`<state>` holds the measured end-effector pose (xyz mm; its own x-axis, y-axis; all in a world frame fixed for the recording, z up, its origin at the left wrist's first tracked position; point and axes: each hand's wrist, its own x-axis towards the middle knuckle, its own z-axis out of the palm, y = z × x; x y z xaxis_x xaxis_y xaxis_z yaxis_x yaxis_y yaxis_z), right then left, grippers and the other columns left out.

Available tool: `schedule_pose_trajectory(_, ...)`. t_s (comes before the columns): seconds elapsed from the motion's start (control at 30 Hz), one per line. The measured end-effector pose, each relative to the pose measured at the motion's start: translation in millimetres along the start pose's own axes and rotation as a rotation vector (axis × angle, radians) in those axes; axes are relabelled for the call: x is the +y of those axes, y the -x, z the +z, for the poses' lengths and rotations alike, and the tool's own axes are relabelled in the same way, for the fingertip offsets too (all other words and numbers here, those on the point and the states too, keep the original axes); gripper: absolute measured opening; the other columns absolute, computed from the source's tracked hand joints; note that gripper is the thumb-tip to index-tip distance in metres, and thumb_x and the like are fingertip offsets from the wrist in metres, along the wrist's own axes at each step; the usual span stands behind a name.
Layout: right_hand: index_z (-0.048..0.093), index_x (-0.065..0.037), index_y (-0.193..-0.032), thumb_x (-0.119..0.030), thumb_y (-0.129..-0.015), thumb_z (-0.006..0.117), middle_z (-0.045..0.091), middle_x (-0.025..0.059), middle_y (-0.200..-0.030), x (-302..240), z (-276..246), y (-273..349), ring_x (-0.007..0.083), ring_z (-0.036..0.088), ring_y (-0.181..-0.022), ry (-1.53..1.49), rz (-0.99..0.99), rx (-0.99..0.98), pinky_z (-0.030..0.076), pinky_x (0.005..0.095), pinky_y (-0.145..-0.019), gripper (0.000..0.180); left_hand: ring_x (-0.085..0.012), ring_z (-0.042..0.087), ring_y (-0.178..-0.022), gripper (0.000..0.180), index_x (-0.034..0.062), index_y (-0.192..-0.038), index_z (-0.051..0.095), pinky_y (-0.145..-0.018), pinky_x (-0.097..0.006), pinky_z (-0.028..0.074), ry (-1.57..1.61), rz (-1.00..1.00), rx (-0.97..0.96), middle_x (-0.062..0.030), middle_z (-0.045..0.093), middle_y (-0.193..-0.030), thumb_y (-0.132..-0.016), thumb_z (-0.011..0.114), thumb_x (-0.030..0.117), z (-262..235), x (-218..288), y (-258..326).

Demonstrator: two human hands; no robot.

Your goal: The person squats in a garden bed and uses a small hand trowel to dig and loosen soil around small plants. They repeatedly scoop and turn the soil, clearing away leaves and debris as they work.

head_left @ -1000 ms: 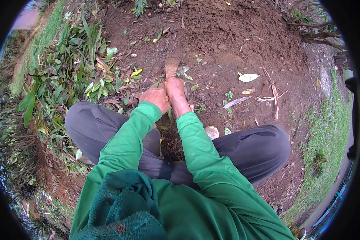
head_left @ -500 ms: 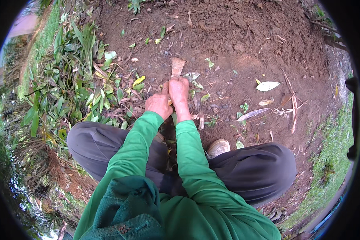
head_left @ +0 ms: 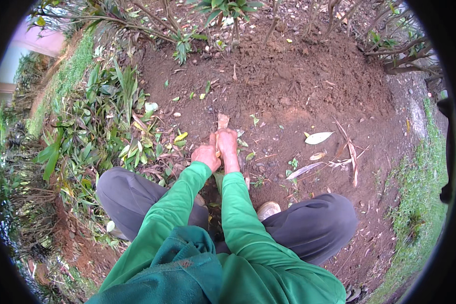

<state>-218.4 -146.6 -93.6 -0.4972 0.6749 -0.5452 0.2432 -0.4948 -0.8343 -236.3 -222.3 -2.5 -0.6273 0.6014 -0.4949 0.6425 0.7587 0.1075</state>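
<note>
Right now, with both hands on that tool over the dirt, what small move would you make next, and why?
Probably press the flat brown wooden-looking tool down: left hand and right hand grip it together, its tip over bare reddish-brown soil.

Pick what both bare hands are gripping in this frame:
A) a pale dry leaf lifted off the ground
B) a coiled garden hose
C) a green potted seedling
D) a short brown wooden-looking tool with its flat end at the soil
D: the left hand and right hand close together around a short brown tool whose flat end meets the bare brown soil; the pale dry leaf lies untouched to the right.
</note>
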Motion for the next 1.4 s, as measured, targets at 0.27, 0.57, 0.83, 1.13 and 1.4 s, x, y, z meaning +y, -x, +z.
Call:
schedule_pose_trajectory(0.27,0.064,0.003,-0.07,-0.014,-0.078,0.05,0.062,0.0194,-0.067,1,-6,-10,0.0239,0.058,-0.062,-0.127,-0.029,-0.038,0.045,0.0362,-0.059,0.024,-0.0324,0.065,-0.078,0.053,-0.0006,-0.121,0.039,-0.067,-0.045,0.051,-0.036,-0.014,0.085,-0.0193,0.065,-0.081,-0.074,0.056,0.019,-3,18,8)
schedule_pose_trajectory(0.57,0.063,0.005,-0.071,-0.017,-0.078,0.049,0.061,0.022,-0.068,-6,-18,-8,0.0295,0.058,-0.064,0.012,-0.029,-0.008,0.045,0.0387,-0.062,0.027,-0.0389,0.063,-0.079,0.056,0.0001,-0.12,0.038,-0.07,-0.048,0.05,0.132,0.093,0.143,-0.0234,0.063,-0.085,-0.071,0.06,0.018,21,15,1)
schedule_pose_trajectory(0.83,0.062,0.006,-0.073,-0.019,-0.079,0.048,0.061,0.0242,-0.07,-8,-12,3,0.0344,0.058,-0.065,0.168,-0.076,0.05,0.046,0.041,-0.065,0.029,-0.0406,0.062,-0.081,0.075,0.0038,-0.133,0.031,-0.073,-0.049,0.049,0.257,0.066,0.18,-0.0243,0.062,-0.087,-0.064,0.059,0.012,38,-1,4)
schedule_pose_trajectory(1.13,0.063,0.004,-0.074,-0.023,-0.078,0.048,0.061,0.0282,-0.08,-10,-4,8,0.0448,0.058,-0.081,0.437,-0.253,0.153,0.046,0.0465,-0.075,0.032,-0.0409,0.061,-0.081,0.079,0.0,-0.137,0.028,-0.073,-0.047,0.049,0.338,0.175,0.27,-0.026,0.061,-0.091,-0.065,0.058,0.013,44,-16,0)
schedule_pose_trajectory(1.4,0.062,0.007,-0.073,-0.023,-0.078,0.047,0.059,0.0312,-0.08,-20,3,5,0.0468,0.057,-0.083,0.406,-0.196,0.165,0.045,0.0489,-0.079,0.035,-0.0416,0.061,-0.078,0.073,-0.0014,-0.134,0.033,-0.07,-0.048,0.049,0.357,0.193,0.298,-0.0259,0.062,-0.087,-0.067,0.058,0.013,29,-18,-1)
